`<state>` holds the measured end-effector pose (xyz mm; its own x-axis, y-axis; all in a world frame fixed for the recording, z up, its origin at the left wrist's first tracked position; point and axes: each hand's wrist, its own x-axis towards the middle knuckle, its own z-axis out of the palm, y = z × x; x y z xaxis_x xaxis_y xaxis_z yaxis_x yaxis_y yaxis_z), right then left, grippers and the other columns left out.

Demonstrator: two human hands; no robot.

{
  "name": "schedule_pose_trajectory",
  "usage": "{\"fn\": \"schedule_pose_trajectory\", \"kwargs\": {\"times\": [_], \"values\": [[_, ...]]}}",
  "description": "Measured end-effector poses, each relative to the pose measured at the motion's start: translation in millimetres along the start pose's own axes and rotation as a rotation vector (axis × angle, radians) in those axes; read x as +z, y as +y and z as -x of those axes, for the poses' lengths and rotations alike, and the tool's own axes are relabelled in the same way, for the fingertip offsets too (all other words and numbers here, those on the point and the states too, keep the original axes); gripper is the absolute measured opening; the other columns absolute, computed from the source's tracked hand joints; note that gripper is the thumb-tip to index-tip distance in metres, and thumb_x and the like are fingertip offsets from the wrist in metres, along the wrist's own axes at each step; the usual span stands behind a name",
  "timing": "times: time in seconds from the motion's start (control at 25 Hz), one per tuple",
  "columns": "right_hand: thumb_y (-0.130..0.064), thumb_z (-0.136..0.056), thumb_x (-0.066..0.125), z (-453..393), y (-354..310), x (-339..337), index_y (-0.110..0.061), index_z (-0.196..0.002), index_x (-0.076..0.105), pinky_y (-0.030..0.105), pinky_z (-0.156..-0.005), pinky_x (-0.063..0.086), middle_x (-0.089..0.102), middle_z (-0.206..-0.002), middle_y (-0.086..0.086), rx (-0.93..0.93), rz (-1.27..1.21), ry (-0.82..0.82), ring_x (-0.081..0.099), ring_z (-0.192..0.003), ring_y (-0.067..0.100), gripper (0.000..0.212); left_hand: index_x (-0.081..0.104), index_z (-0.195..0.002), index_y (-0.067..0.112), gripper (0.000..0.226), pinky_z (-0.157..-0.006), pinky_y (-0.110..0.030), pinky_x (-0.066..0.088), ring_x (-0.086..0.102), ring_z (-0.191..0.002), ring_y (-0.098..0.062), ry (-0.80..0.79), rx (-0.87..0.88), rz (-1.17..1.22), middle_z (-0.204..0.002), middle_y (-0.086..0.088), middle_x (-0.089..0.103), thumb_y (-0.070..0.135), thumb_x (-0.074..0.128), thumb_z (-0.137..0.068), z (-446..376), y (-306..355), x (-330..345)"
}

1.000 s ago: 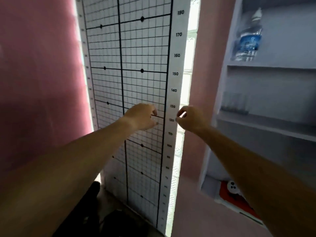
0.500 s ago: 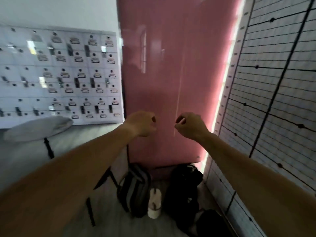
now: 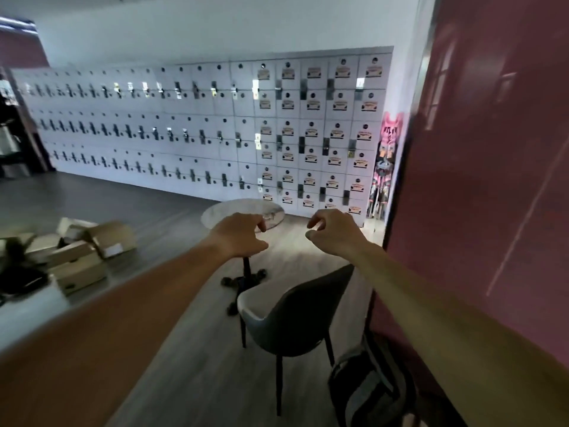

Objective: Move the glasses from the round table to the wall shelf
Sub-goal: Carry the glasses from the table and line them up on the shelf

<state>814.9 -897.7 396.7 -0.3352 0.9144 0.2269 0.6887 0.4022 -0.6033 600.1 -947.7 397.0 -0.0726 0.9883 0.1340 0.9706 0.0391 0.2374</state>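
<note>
The round white table [image 3: 222,211] stands on a dark pedestal a few steps ahead, in front of the lockers. Something small and glinting [image 3: 272,216], perhaps glasses, sits near its right edge, too blurred to make out. My left hand [image 3: 243,236] is stretched out in front of the table and covers its near edge, fingers curled loosely and apart, holding nothing. My right hand [image 3: 333,232] hovers to the right of the table, also empty with its fingers spread and bent. The wall shelf is out of view.
A dark chair [image 3: 297,309] stands between me and the table, with a backpack [image 3: 369,391] on the floor beside it. A pink wall [image 3: 492,180] closes the right side. Cardboard boxes [image 3: 92,245] lie at the left. White lockers [image 3: 184,134] line the back wall.
The view has swung left, from the shelf and grid board past the pink wall to the lockers and round table. Both hands stayed out front and their fingers loosened.
</note>
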Motion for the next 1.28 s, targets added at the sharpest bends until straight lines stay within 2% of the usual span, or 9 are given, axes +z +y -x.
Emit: {"fn": "schedule_pose_trajectory", "kwargs": {"times": [0.08,0.2,0.32,0.44,0.68,0.76,0.88,1.0,1.28], "values": [[-0.025,-0.083,0.065,-55.5,-6.0,20.7,-0.023,-0.104,0.07,0.022,-0.065,0.043,0.069,-0.1,0.001,-0.055,0.002,-0.04,0.061,-0.086,0.015,0.021,0.062,-0.117,0.027,0.041,-0.09,-0.038,0.052,0.063,-0.101,-0.021,0.018,-0.077,-0.001,-0.106,0.001,0.071,0.042,0.067,-0.08,-33.3,-30.2,-0.5],[-0.026,-0.084,0.065,-110.8,-16.0,54.7,-0.022,-0.107,0.071,0.023,-0.075,0.039,0.064,-0.104,-0.001,-0.098,0.0,-0.11,0.057,-0.092,0.017,0.024,0.063,-0.119,0.026,0.041,-0.092,-0.037,0.051,0.063,-0.105,-0.023,0.044,-0.163,0.012,-0.107,-0.001,0.071,0.041,0.068,-0.081,-66.6,-76.1,2.1],[-0.027,-0.084,0.065,-163.3,-20.0,94.6,-0.025,-0.107,0.07,0.023,-0.071,0.04,0.066,-0.11,0.002,-0.117,-0.017,-0.17,0.058,-0.091,0.017,0.023,0.063,-0.119,0.024,0.041,-0.094,-0.037,0.05,0.063,-0.105,-0.023,0.044,-0.224,0.023,-0.107,-0.002,0.071,0.039,0.07,-0.082,-99.1,-123.3,11.1],[-0.025,-0.079,0.065,-216.3,-28.4,138.2,-0.027,-0.103,0.07,0.024,-0.075,0.043,0.067,-0.119,0.006,-0.112,-0.014,-0.193,0.063,-0.096,0.018,0.024,0.063,-0.119,0.023,0.042,-0.093,-0.037,0.051,0.063,-0.105,-0.022,0.026,-0.264,0.038,-0.105,-0.002,0.071,0.041,0.07,-0.082,-136.4,-178.0,23.1],[-0.028,-0.084,0.067,-331.8,-55.9,205.3,-0.024,-0.107,0.069,0.026,-0.07,0.044,0.068,-0.102,0.0,-0.095,0.028,-0.197,0.062,-0.084,0.014,0.024,0.064,-0.118,0.023,0.042,-0.092,-0.039,0.052,0.063,-0.101,-0.021,0.021,-0.247,0.067,-0.103,-0.001,0.07,0.04,0.071,-0.08,-235.7,-282.7,25.5],[-0.031,-0.082,0.066,-377.0,-70.0,224.1,-0.026,-0.103,0.069,0.029,-0.078,0.05,0.07,-0.102,0.0,-0.066,0.025,-0.161,0.064,-0.089,0.016,0.022,0.064,-0.117,0.023,0.04,-0.087,-0.036,0.052,0.063,-0.098,-0.02,0.029,-0.217,0.055,-0.101,0.001,0.071,0.038,0.071,-0.081,-279.3,-318.9,17.0],[-0.034,-0.073,0.061,-430.1,-85.7,248.6,-0.031,-0.096,0.067,0.041,-0.093,0.053,0.072,-0.104,0.001,-0.017,0.018,-0.122,0.065,-0.098,0.023,0.023,0.064,-0.116,0.023,0.038,-0.08,-0.031,0.048,0.063,-0.101,-0.019,0.055,-0.173,0.049,-0.105,0.001,0.071,0.037,0.071,-0.081,-333.1,-356.7,4.5],[-0.037,-0.066,0.056,-480.1,-92.9,278.3,-0.035,-0.09,0.065,0.046,-0.097,0.051,0.072,-0.102,-0.001,0.02,0.044,-0.115,0.065,-0.1,0.025,0.025,0.064,-0.118,0.024,0.04,-0.086,-0.033,0.05,0.063,-0.102,-0.02,0.028,-0.149,0.063,-0.104,0.001,0.071,0.039,0.07,-0.081,-387.6,-393.4,6.6],[-0.043,-0.067,0.058,-609.3,-72.9,345.4,-0.039,-0.087,0.062,0.042,-0.091,0.054,0.071,-0.104,-0.006,0.071,0.069,-0.112,0.064,-0.097,0.018,0.021,0.063,-0.118,0.025,0.044,-0.092,-0.036,0.049,0.063,-0.105,-0.021,-0.039,-0.126,0.055,-0.105,0.001,0.072,0.044,0.071,-0.08,-511.7,-469.7,36.6]]}}
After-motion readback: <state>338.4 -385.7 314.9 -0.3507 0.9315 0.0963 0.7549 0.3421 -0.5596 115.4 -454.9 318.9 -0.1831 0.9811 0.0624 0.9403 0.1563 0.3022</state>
